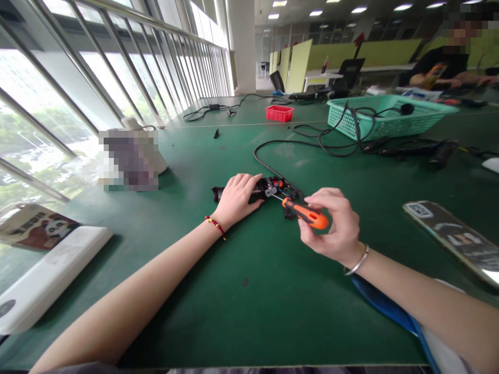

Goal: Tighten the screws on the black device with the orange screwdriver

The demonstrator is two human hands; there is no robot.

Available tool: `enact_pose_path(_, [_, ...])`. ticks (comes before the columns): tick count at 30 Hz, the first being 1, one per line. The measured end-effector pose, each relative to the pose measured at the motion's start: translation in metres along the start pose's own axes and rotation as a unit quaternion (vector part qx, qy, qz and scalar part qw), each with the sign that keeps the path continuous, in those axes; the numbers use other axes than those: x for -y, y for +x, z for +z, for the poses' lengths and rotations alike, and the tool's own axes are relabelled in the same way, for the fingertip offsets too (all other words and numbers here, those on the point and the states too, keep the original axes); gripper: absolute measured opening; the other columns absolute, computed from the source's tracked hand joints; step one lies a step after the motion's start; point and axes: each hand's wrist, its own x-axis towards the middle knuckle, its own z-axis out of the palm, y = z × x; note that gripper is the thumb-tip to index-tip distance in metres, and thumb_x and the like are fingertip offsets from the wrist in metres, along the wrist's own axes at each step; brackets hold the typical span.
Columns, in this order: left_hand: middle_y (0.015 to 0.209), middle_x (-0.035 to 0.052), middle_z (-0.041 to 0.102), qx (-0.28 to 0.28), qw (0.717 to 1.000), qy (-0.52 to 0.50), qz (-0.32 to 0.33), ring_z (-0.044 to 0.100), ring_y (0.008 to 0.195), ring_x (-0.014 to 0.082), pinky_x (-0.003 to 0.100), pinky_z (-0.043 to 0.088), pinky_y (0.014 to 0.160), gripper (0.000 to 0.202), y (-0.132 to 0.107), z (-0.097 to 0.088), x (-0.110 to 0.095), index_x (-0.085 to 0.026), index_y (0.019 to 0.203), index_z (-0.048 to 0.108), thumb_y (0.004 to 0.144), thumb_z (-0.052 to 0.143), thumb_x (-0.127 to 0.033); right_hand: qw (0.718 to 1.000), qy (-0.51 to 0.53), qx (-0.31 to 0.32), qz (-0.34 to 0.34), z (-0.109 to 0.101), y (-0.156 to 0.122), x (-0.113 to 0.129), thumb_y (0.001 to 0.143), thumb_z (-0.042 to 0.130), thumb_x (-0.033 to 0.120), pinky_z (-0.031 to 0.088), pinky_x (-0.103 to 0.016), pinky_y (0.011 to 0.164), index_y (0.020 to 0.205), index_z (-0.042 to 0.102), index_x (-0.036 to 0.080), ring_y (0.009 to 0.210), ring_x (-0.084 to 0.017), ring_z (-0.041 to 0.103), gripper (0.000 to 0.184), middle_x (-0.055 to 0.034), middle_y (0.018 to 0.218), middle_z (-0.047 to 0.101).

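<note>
My left hand is closed over a black corded device that lies on the green table, fingers on top and thumb along the near side. The device's right end is opened up, with small coloured wires and an orange-red part showing. In my right hand is a screwdriver with an orange and black handle, pinched between thumb and fingers. Its thin shaft points left into the opened end; whether the tip sits in a screw I cannot tell. A black cable runs away from the device.
A green basket with cables stands at the back right, near a small red bin. At right lies a phone; at left, a white oblong object and a panda-printed pack. A person sits at the far right.
</note>
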Motion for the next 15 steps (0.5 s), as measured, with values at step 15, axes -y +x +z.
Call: enact_pose_path(15, [0.107,0.011,0.061,0.009,1.0,-0.019,-0.022,0.053,0.102,0.0268,0.038,0.044,0.087,0.044,0.0007,0.0008,0.0009,-0.014,0.119,0.052,0.079,0.063,-0.031,1.0,-0.022,0.016,0.002,-0.0014,0.0033,0.0026,0.074,0.064,0.019,0.053,-0.034,0.064,0.095,0.054,0.026,0.062,-0.016,0.058,0.024,0.0021,0.07,0.064])
